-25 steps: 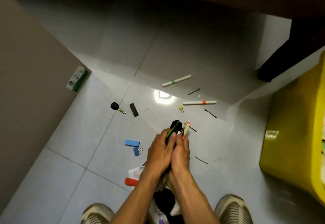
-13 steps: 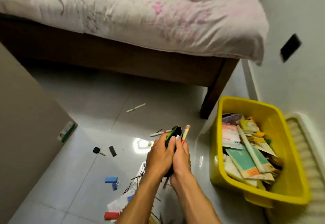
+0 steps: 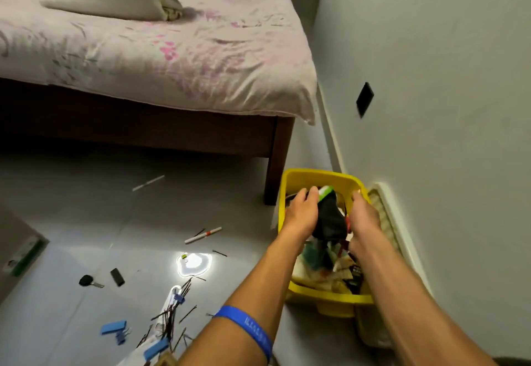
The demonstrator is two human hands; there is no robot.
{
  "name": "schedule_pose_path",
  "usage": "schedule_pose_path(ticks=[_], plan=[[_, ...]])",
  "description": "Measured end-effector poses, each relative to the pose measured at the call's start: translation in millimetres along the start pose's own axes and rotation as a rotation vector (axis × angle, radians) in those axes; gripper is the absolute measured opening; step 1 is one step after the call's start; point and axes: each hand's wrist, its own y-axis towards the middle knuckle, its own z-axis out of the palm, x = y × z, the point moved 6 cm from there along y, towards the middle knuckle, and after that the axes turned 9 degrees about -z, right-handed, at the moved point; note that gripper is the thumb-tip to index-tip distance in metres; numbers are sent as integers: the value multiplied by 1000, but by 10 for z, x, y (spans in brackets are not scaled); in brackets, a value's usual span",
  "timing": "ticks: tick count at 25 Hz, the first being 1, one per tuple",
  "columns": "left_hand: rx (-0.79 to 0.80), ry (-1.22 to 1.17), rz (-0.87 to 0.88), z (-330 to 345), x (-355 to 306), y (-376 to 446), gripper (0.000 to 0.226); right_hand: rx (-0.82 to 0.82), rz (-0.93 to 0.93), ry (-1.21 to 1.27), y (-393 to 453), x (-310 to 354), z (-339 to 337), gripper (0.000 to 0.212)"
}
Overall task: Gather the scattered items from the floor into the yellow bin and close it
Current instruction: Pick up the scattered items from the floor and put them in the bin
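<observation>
Both hands are over the open yellow bin (image 3: 324, 296), which sits on the floor (image 3: 86, 222) against the wall (image 3: 431, 78), just beside the bed leg (image 3: 277, 161).

Left hand (image 3: 301, 210): fingers curled over the top of a black bundle (image 3: 329, 219) with a green-and-white item (image 3: 326, 191) poking out at its upper end. The grip looks closed on the bundle.

Right hand (image 3: 363, 216): on the other side of the same bundle, fingers curled downward near the bin's far rim. Motion blur; cannot tell whether it actually grips the bundle or only rests beside it.

The bundle is held above the bin's contents, a jumble of papers and packets (image 3: 324, 265), not resolved individually.

The left forearm carries a blue wristband (image 3: 247, 328).

On the floor, left of the bin:
- 2 white pens, one with an orange band (image 3: 202, 235), one further back near the bed (image 3: 148, 183)
- a black key (image 3: 87, 281) and a small black block (image 3: 117, 277), near each other
- a small yellow binder clip (image 3: 184, 257) in the bright glare patch
- blue blocks (image 3: 113, 327) and blue binder clips (image 3: 179, 298)
- a scatter of dark hairpins (image 3: 169, 316) over a white sheet, plus 1 apart at (image 3: 219, 253)

The bed (image 3: 172, 49) has a floral sheet and folded cloth (image 3: 115, 3) on it.
</observation>
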Motion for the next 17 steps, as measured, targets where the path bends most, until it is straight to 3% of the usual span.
schedule_pose_path(ticks=[3, 6, 10, 14, 17], plan=[[-121, -2, 21, -482, 179, -76, 56, 26, -96, -112, -214, -14, 244, 46], [-256, -12, 34, -1156, 372, -73, 55, 209, -215, -245, -576, -156, 858, 46], [-435, 7, 21, -2282, 801, -30, 56, 459, -231, -382, -1070, -562, 1887, 53], [-661, 259, -55, -3370, 1428, 188, 64, 702, -339, -557, -1362, -1041, 2948, 60], [-730, 435, -166, -4060, 2020, 600, 70, 872, -459, -679, -1407, -1558, 3859, 65]])
